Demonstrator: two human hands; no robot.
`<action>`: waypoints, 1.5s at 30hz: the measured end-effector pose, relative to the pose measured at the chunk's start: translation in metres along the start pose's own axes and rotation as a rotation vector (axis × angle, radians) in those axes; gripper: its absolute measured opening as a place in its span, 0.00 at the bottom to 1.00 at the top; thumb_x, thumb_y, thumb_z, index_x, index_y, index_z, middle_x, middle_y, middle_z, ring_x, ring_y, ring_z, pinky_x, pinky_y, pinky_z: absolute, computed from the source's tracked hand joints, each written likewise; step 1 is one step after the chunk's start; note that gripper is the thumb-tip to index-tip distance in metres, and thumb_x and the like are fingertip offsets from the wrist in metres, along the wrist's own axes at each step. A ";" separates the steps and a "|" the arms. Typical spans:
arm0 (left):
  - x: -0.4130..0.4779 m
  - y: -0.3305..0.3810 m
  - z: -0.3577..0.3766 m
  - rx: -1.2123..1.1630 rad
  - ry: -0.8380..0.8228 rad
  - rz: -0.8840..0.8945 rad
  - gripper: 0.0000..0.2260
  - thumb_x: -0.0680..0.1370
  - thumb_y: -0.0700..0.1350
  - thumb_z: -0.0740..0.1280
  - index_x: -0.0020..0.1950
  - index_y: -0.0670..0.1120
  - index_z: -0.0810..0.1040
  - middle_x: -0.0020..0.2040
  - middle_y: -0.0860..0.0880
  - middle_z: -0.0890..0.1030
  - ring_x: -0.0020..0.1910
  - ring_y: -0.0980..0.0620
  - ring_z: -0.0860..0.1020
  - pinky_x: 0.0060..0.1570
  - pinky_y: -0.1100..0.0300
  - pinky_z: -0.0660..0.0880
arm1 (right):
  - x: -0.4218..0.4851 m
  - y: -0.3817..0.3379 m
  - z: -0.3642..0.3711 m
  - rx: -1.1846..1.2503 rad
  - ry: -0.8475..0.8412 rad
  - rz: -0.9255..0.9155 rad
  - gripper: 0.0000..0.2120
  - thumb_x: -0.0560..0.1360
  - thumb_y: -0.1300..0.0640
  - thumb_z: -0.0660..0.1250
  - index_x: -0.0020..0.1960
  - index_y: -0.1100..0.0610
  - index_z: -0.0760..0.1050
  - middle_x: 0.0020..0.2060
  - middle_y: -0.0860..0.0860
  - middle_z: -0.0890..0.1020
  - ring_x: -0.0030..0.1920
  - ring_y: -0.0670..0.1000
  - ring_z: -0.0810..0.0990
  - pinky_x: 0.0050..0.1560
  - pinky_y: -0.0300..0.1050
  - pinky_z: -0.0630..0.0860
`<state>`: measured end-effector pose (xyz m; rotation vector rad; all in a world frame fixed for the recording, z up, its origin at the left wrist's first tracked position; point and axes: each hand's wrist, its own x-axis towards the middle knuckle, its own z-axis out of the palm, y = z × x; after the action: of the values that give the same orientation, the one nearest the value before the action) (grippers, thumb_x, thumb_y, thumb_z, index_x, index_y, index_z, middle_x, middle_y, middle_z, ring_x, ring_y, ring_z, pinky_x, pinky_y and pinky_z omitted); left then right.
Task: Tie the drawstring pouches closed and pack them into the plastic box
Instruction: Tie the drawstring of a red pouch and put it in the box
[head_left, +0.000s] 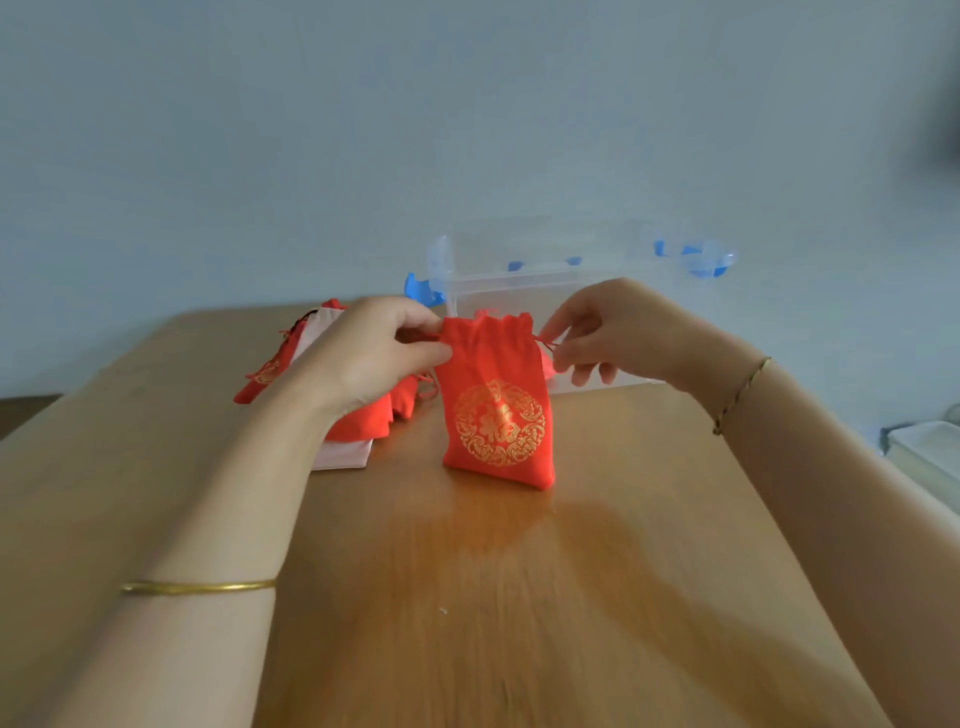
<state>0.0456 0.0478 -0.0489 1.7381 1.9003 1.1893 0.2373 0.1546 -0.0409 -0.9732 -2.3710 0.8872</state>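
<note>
head view: looks down along both forearms to the far half of the tabletop (519, 597).
left hand (363, 353): its fingers (418, 358) are drawn together, thumb and forefinger clamped on the left end of the pouch's gathered neck.
right hand (608, 332): thumb and forefinger pinch the drawstring (545, 343) just where it leaves the right end of the neck. The remaining fingers (582, 371) hang loosely curled below.
red pouch (496, 415): held upright between the two sets of fingers, neck puckered and the round gold emblem facing the camera. Its bottom edge meets the tabletop directly below the fingers.
plastic box (519, 291): clear, with blue clips (421, 293) at its ends. It stands just beyond the fingers, behind the held pouch.
other pouches (363, 415): a heap of red ones lying on a pale pink one (343, 452), under and beyond the left fingers and partly hidden by that hand.
gold bangle (200, 587): on the left forearm, well back from the fingers.
cord bracelet (743, 395): thin, on the right wrist.
pale object (924, 452): at the right edge, well apart from the right fingers and too blurred to name.
</note>
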 end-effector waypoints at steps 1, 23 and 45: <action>0.001 -0.002 -0.002 0.019 0.017 -0.001 0.11 0.72 0.38 0.70 0.37 0.54 0.79 0.33 0.59 0.81 0.33 0.64 0.77 0.48 0.60 0.75 | 0.001 0.002 0.000 -0.027 0.014 0.012 0.07 0.71 0.68 0.66 0.47 0.62 0.78 0.34 0.55 0.81 0.25 0.43 0.77 0.23 0.32 0.68; -0.004 -0.025 -0.033 -0.274 -0.025 -0.275 0.15 0.70 0.53 0.67 0.31 0.43 0.81 0.33 0.45 0.74 0.22 0.59 0.64 0.24 0.70 0.66 | -0.006 0.015 -0.020 0.214 0.116 0.128 0.15 0.77 0.53 0.63 0.37 0.60 0.77 0.27 0.51 0.77 0.24 0.45 0.72 0.29 0.36 0.68; -0.007 0.036 0.002 -0.449 -0.094 0.006 0.15 0.63 0.47 0.72 0.45 0.40 0.82 0.25 0.50 0.72 0.27 0.52 0.69 0.31 0.60 0.66 | -0.017 -0.052 -0.002 0.500 0.204 -0.215 0.15 0.78 0.54 0.61 0.35 0.57 0.76 0.24 0.48 0.75 0.22 0.45 0.68 0.24 0.35 0.65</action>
<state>0.0727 0.0396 -0.0262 1.5225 1.4344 1.3807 0.2261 0.1139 -0.0052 -0.5666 -1.9016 1.1550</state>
